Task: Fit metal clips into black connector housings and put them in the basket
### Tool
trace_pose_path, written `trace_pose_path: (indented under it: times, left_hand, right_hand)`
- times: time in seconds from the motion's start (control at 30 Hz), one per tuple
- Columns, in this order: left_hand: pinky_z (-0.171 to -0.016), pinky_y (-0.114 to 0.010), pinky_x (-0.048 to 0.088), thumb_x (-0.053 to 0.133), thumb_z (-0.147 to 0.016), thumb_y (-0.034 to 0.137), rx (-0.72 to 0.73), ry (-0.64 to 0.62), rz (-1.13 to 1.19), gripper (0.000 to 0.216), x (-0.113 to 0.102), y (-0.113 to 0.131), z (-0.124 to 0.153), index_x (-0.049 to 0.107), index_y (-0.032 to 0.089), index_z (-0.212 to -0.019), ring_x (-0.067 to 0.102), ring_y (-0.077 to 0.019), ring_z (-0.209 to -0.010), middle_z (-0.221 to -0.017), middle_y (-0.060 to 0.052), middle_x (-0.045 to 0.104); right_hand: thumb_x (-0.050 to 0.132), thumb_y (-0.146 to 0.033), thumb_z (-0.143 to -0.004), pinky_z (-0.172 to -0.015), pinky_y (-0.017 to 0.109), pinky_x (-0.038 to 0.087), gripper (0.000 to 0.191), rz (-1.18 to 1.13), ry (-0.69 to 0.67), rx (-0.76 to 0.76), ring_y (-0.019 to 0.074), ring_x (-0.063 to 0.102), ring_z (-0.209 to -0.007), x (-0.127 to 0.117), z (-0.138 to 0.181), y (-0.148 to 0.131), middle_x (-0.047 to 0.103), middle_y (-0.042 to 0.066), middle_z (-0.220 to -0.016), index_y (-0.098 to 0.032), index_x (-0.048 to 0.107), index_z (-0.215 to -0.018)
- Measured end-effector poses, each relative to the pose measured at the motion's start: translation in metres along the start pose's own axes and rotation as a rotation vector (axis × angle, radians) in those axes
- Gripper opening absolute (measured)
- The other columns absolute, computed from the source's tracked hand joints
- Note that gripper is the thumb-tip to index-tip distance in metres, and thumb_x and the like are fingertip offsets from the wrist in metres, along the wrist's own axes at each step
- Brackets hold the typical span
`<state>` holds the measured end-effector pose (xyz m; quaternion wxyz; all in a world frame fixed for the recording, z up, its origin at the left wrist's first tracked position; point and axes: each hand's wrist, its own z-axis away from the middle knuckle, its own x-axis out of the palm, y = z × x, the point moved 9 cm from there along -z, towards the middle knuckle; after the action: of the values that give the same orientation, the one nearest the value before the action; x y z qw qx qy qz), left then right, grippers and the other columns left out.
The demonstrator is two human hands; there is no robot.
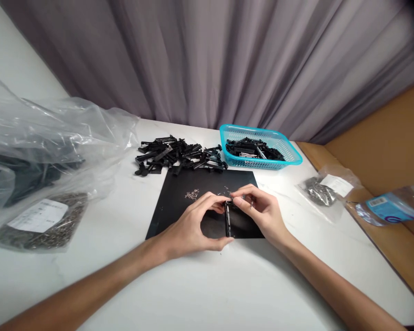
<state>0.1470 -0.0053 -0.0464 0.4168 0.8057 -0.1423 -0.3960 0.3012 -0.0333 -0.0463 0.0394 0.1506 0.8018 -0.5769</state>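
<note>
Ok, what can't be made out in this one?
In the head view:
Upper end of the black part: partly behind the right hand.
Print on left label: too small, blurred.
Bottle: cut off by right edge.
Dark contents of large bag: obscured by creased plastic.

On the worktop [210, 285]: the mat [169, 211]. On the mat: loose pieces [192, 194]. Over its front: the held part [228, 224]. Behind the mat: heaped parts [163, 152]; behind-right, a basket [291, 161] holding more parts [251, 148]. Left of the mat: a packet [48, 230]; farther back, a sack [55, 133]. Right of the mat: another packet [322, 191], then a bottle [396, 204].
</note>
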Motion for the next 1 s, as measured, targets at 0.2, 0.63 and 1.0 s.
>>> trace_pose_path:
  times: [0.2,0.63,1.0]
  left_hand:
    - [-0.096,-0.041,0.057,0.087,-0.073,0.033,-0.007,0.026,-0.076,0.059,-0.003,0.004,0.0,0.059,0.021,-0.123,0.068,-0.0249,-0.106,-0.111,-0.006,0.068]
    - [-0.102,-0.046,0.052,0.089,-0.066,0.035,-0.065,-0.048,-0.181,0.061,0.005,-0.007,-0.001,0.066,0.02,-0.12,0.065,-0.0298,-0.113,-0.114,-0.007,0.073]
    - [-0.101,-0.046,0.053,0.089,-0.065,0.037,-0.116,-0.068,-0.188,0.064,0.005,-0.01,-0.001,0.067,0.021,-0.123,0.064,-0.0305,-0.113,-0.113,-0.007,0.074]
  right_hand:
    - [0.078,-0.045,-0.087,-0.055,0.028,0.032,0.024,-0.018,-0.045,0.134,0.0124,0.043,-0.061,0.004,-0.001,0.015,0.067,0.001,-0.08,-0.022,0.076,-0.089]
    - [0.082,-0.046,-0.083,-0.063,0.026,0.044,0.029,-0.071,-0.173,0.151,0.0131,0.056,-0.071,0.013,-0.002,0.022,0.064,0.0,-0.083,-0.019,0.071,-0.085]
    - [0.078,-0.05,-0.088,-0.073,0.03,0.051,0.033,-0.012,-0.201,0.12,0.0165,0.062,-0.079,0.015,-0.002,0.013,0.066,0.002,-0.083,-0.02,0.067,-0.081]
